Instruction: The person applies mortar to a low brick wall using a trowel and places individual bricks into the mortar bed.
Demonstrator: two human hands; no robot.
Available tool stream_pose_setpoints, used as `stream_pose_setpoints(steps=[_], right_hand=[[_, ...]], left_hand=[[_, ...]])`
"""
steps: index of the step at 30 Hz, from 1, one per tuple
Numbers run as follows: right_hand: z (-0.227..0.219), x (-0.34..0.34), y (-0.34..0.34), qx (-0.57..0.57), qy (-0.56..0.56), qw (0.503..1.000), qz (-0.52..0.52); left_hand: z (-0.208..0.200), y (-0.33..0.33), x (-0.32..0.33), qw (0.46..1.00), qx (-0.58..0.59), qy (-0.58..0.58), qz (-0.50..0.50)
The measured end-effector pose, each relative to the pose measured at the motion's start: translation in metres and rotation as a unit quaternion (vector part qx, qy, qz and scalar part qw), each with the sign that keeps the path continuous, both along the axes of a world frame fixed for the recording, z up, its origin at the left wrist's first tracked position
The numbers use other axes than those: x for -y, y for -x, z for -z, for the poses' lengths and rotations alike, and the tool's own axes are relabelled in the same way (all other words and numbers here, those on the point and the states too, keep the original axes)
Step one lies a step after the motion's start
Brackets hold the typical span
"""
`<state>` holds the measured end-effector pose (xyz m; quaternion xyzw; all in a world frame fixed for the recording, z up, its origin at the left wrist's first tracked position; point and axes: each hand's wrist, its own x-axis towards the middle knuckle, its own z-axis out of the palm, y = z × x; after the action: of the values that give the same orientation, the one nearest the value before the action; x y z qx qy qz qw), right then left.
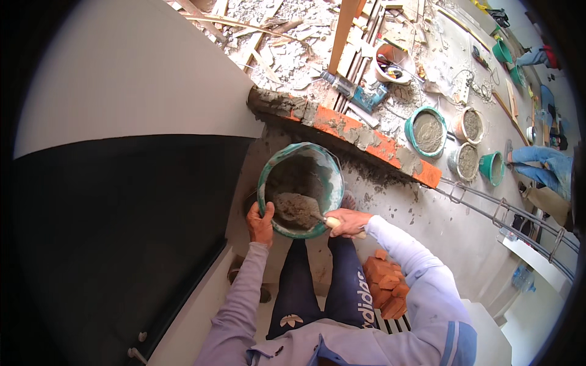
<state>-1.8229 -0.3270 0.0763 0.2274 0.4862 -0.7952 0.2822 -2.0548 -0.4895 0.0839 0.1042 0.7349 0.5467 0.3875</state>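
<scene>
A green bucket (332, 160) smeared with grey mortar hangs or stands in front of my legs, its mouth toward me. My left hand (260, 224) grips its near left rim, thumb over the edge. In my right hand (349, 223) is the pale handle of a trowel (297, 209), whose blade lies inside the bucket, loaded with wet mortar. Just beyond the bucket runs a low wall of orange bricks (342, 125), with mortar smeared along its top and left end. What supports the bucket from below is hidden.
Broken orange bricks (387, 285) are piled beside my right leg. Past the wall lie a blue power tool (366, 96), a bucket of tools (394, 63) and several mortar buckets (429, 132). Steel rebar (513, 210) extends from the wall's right end. A person in jeans (543, 163) is far right.
</scene>
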Motion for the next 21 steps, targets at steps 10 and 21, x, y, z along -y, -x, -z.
stream_pose_setpoints(steps=[10, 21], right_hand=[[-0.006, -0.128, 0.055, -0.067, -0.465, 0.878, 0.088], [0.034, -0.143, 0.112, -0.025, -0.742, 0.668, 0.047]], left_hand=[[0.057, 0.008, -0.008, 0.987, -0.024, 0.007, -0.156], [0.059, 0.016, 0.024, 0.993, 0.01, 0.077, -0.085]])
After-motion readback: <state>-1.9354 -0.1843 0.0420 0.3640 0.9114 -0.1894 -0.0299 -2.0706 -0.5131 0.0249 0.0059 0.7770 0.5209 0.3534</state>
